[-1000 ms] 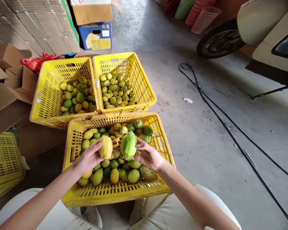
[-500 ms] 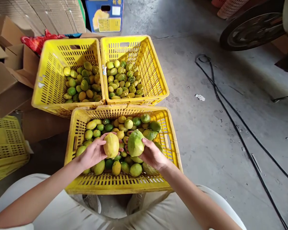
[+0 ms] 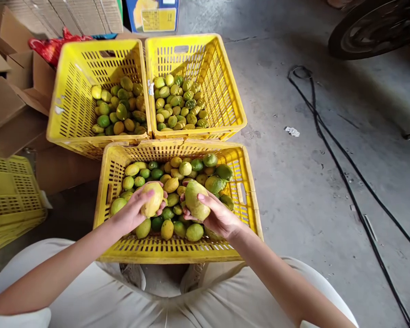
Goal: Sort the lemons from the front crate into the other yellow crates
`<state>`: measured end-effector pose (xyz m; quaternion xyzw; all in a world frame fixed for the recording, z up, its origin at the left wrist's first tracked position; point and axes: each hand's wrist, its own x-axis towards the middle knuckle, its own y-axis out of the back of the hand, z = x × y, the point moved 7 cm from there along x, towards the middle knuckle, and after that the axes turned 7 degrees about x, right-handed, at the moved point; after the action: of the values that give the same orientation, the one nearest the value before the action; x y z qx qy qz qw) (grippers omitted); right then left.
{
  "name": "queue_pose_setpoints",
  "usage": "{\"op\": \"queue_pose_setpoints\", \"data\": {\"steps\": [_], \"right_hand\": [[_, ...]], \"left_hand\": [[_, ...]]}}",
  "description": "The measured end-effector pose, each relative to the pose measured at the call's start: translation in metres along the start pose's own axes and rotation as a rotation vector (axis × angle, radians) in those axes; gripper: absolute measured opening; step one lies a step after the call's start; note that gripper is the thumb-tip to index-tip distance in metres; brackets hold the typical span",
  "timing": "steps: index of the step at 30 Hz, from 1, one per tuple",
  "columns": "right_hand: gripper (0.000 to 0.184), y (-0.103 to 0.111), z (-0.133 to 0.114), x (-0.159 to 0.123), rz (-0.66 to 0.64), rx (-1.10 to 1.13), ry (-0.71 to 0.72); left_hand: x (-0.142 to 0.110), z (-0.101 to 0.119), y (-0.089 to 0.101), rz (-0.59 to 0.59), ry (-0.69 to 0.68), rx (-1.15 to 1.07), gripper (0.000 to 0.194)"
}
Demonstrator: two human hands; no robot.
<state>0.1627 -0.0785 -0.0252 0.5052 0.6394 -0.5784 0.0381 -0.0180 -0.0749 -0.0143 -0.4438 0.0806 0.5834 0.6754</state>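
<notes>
My left hand (image 3: 134, 210) is closed around a yellow lemon (image 3: 152, 199), thumb across its near side. In my right hand (image 3: 219, 214) sits a larger yellow-green lemon (image 3: 196, 200), gripped between thumb and fingers. Both hands hover side by side above the near yellow crate (image 3: 140, 254), the two fruits a short gap apart. Loose green and yellow lemons (image 3: 194, 232) cover the bottom of that crate, partly hidden by my hands.
Two more yellow crates stand behind, the left crate (image 3: 68, 98) and the right crate (image 3: 227, 95), both with lemons inside. Cardboard boxes (image 3: 7, 120) and another yellow crate (image 3: 12, 196) are at the left. A black cable (image 3: 348, 180) runs across the floor near a wheel (image 3: 365, 34).
Both lemons have been turned in my hands; the right one now shows a yellower side. My view has tilted down slightly, with the far crates higher in frame.
</notes>
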Motion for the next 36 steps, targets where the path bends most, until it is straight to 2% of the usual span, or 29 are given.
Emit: {"op": "queue_pose_setpoints", "data": {"steps": [2,5,9,13,19,22,27,29,32,36], "right_hand": [[0.059,-0.001,-0.004,0.002,0.018,0.064,0.032],[0.053,-0.003,-0.008,0.006,0.011,0.157,0.061],[0.049,-0.001,-0.007,0.007,0.029,0.113,0.065],[0.048,0.003,0.0,0.004,0.071,0.142,0.02],[0.04,-0.007,-0.004,0.003,-0.003,0.2,0.0],[0.044,-0.009,-0.005,0.004,-0.022,0.221,0.002],[0.065,-0.008,-0.007,0.007,-0.037,0.148,0.077],[0.062,-0.006,-0.005,0.008,-0.006,0.113,0.089],[0.055,-0.001,0.0,0.007,0.077,0.111,0.056],[0.056,0.002,-0.004,0.003,0.133,0.135,0.054]], "left_hand": [[0.002,-0.002,0.004,0.067,0.055,-0.105,0.039],[0.002,-0.002,0.004,0.144,0.113,-0.188,0.048],[0.0,0.003,0.002,0.137,0.091,-0.142,0.054],[0.0,0.003,0.005,0.098,0.015,-0.072,0.047],[-0.001,0.0,0.012,0.175,-0.008,-0.053,0.032],[0.0,-0.001,0.009,0.18,0.06,-0.129,0.022],[0.001,-0.002,0.004,0.262,0.159,-0.265,0.039],[0.001,-0.001,0.001,0.252,0.159,-0.232,0.039],[0.002,-0.001,-0.003,0.167,0.127,-0.137,0.027],[0.0,-0.002,-0.005,0.07,0.09,-0.064,0.035]]}}
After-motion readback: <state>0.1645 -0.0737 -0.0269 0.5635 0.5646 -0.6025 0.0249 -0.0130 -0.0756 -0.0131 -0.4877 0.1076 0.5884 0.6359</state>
